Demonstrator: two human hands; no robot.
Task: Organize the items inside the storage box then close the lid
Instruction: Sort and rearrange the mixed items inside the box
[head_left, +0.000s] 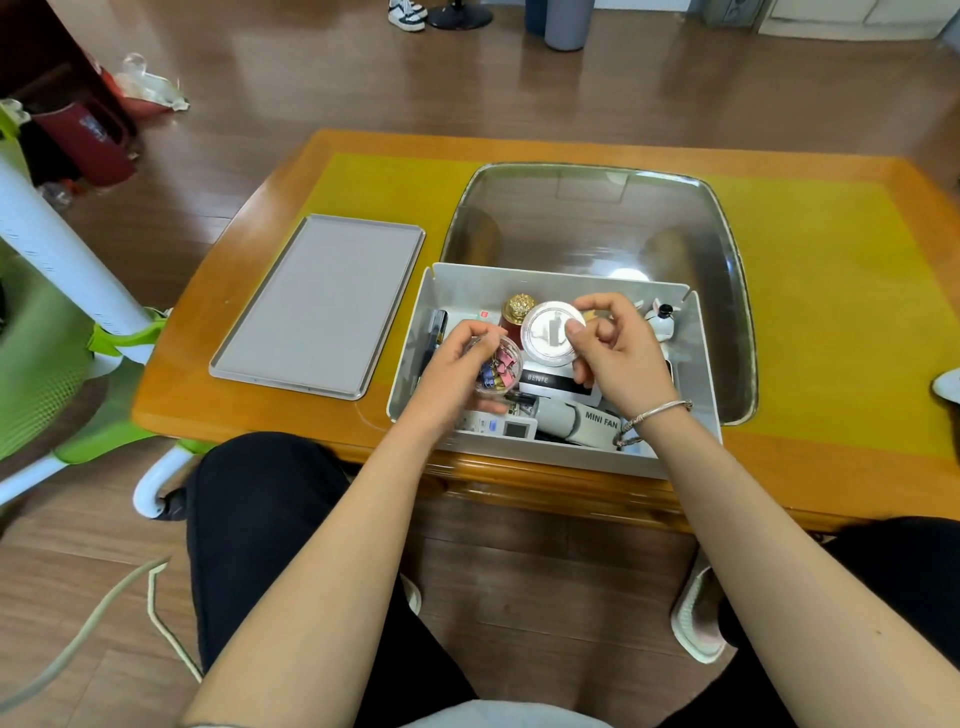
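Observation:
A white storage box (696, 358) stands open at the table's near edge, full of small items. Its flat grey lid (319, 301) lies on the table to the left of it. Over the box, my left hand (452, 358) grips a clear round tub of coloured binder clips (500, 364). Beside it, my right hand (615, 351) pinches a round silver case (548, 332) by its rim. Below my hands lie a white MINI FAN box (582, 421), a small white remote (498, 423) and a black label card (550, 379). A gold-topped bottle (518, 310) and a small white figurine (661, 318) stand at the box's back.
The wooden table (249, 395) has a yellow mat (831, 291) and a glass panel behind the box. A green and white chair (78, 332) stands at the left. A cable (104, 618) lies on the floor by my knees.

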